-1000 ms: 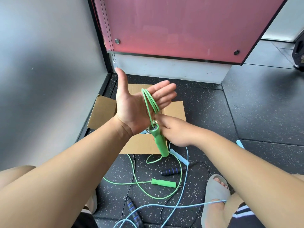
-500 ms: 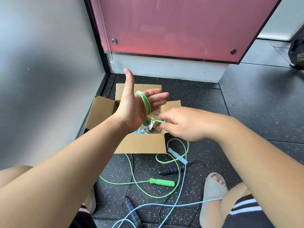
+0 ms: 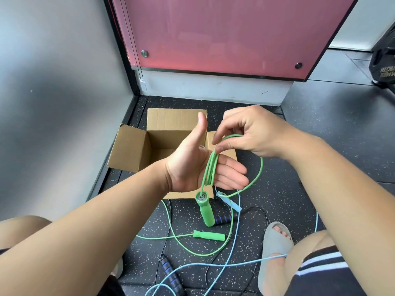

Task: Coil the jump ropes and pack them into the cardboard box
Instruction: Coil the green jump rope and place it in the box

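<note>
My left hand [image 3: 192,165] is held flat, palm up, thumb raised, above the open cardboard box [image 3: 132,148]. Several turns of the green jump rope [image 3: 210,171] lie wound across its fingers. One green handle [image 3: 205,208] hangs below the palm. My right hand [image 3: 252,133] pinches the green cord just above the wound turns, with a loose loop [image 3: 259,167] arcing off to the right. The second green handle [image 3: 209,235] lies on the floor. A light blue rope [image 3: 233,227] and a black rope with blue-banded handles [image 3: 171,272] lie tangled on the floor.
A grey wall [image 3: 53,103] closes the left side and a pink panel [image 3: 224,33] stands behind the box. My foot in a grey slipper [image 3: 275,244] rests at the lower right. A dark bag [image 3: 384,67] sits at the far right.
My right hand has risen from beside the left palm to above the fingers, carrying the cord over for another turn. The hanging green handle has swung back into sight.
</note>
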